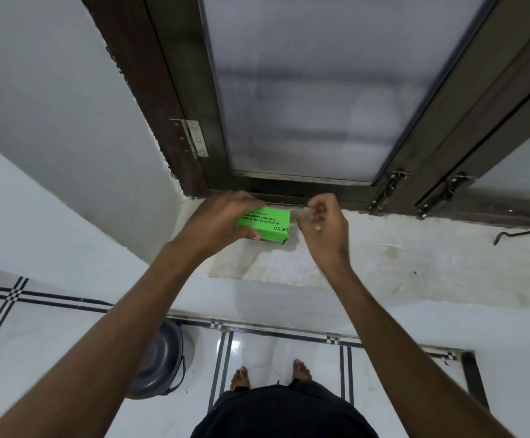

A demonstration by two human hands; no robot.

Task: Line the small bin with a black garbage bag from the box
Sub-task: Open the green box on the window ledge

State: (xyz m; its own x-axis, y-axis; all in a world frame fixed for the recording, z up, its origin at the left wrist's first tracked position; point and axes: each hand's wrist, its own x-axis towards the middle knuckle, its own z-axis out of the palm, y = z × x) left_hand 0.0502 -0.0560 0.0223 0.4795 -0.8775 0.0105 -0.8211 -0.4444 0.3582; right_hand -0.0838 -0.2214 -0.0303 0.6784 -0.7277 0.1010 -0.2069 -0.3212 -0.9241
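Note:
A bright green box (270,224) with black print lies on the white window ledge (383,257), close to the dark window frame. My left hand (217,221) grips the box's left end, thumb under its near edge and fingers over the top. Just right of the box, my right hand (323,226) hovers with curled fingers that hold nothing I can make out. Down on the floor at the lower left stands the small grey bin (159,358), partly hidden behind my left forearm. No black bag is in view.
A frosted window (308,90) in a dark frame rises behind the ledge, with latches (390,184) at its lower right. A metal hook bar (523,232) lies on the ledge at far right. Below is white tiled floor (289,358) with black stripes, and my bare feet.

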